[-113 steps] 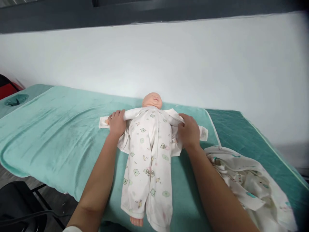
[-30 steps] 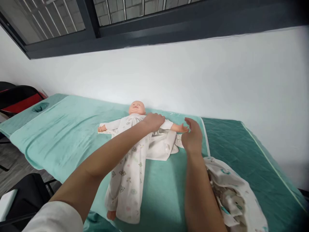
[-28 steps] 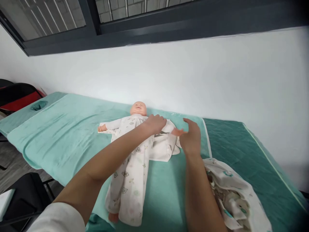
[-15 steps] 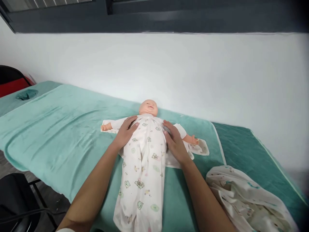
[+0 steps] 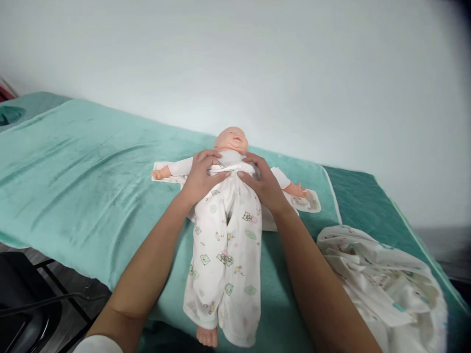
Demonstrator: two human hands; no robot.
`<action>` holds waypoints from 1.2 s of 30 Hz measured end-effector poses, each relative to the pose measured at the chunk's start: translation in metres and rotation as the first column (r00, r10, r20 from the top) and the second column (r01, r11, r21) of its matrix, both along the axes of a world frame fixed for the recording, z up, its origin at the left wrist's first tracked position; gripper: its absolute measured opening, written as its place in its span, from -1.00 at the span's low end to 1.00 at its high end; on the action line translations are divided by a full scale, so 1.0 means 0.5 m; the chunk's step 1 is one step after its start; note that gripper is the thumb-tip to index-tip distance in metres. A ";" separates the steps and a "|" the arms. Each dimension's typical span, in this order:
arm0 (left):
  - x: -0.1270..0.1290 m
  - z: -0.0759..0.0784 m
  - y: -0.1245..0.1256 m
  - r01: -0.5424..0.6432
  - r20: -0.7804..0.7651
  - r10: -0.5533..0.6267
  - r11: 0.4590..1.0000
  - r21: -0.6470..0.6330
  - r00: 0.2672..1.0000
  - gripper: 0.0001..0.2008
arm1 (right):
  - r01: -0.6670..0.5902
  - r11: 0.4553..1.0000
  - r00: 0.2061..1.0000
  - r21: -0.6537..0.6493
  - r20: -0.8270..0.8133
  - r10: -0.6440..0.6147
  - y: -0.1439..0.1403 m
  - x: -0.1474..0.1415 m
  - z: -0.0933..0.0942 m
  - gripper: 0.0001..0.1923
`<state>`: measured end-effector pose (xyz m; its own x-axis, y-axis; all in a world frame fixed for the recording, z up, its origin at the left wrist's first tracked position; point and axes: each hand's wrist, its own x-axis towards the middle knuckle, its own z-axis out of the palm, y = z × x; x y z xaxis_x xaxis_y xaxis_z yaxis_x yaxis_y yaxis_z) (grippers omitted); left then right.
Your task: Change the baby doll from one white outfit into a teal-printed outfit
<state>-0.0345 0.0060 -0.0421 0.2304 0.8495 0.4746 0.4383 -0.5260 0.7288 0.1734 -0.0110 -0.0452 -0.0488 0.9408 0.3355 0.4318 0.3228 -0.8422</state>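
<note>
Gripping the upper edge of long white soft-cloth trousers printed with small green, pink and yellow figures [image 5: 226,255], bending the fingers of the left hand [image 5: 200,179] and of the right hand [image 5: 262,182] around the gathered waistband and pressing both thumbs against its front, near each other but apart. Working at the chest of a pale pink, smooth-headed plastic baby doll [image 5: 231,139]. Lying face up on a light teal plush sheet [image 5: 110,196], with its head toward the plain white wall [image 5: 235,73] and one bare pink foot [image 5: 207,337] poking out of the left trouser hem. Stretching both arms out sideways, wearing a thin plain white long-sleeved top [image 5: 231,158]. Resting partly on a flat white printed cloth garment [image 5: 268,221], visible beside the trousers and under both doll forearms. Passing the right forearm close beside a crumpled white cloth bundle with teal marks [image 5: 390,279]. Giving way, on the right, from the light sheet to a darker teal quilted cover [image 5: 356,191]. Ending, at the lower left, near a partly visible black chair [image 5: 25,294], with a thin black cable [image 5: 55,298] running across in front.
</note>
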 end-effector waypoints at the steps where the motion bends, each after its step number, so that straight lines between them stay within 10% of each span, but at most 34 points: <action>1: 0.002 0.001 -0.002 -0.003 -0.021 0.004 0.999 0.041 1.000 -0.82 | -0.029 0.999 0.999 0.024 0.016 0.029 0.005 -0.007 0.007 -0.62; 13: -0.018 -0.031 0.008 -0.055 -0.302 0.131 0.967 0.248 0.944 -0.95 | 0.003 0.971 0.982 0.238 0.182 -0.048 -0.143 0.012 -0.011 -0.67; 21: -0.014 -0.036 0.010 -0.083 -0.117 0.104 0.981 0.176 0.988 -0.86 | 0.132 0.951 0.938 0.281 0.274 -0.211 -0.145 0.002 -0.050 -0.52; 31: -0.054 -0.084 -0.203 -0.222 0.004 0.222 0.975 0.005 0.975 -0.77 | 0.131 0.906 0.930 0.402 0.268 -0.253 -0.126 0.013 -0.080 -0.60; 36: -0.059 -0.083 -0.217 -0.204 -0.001 0.205 0.971 -0.125 0.979 -0.77 | 0.179 0.844 0.890 0.506 0.283 -0.358 -0.133 0.007 -0.078 -0.58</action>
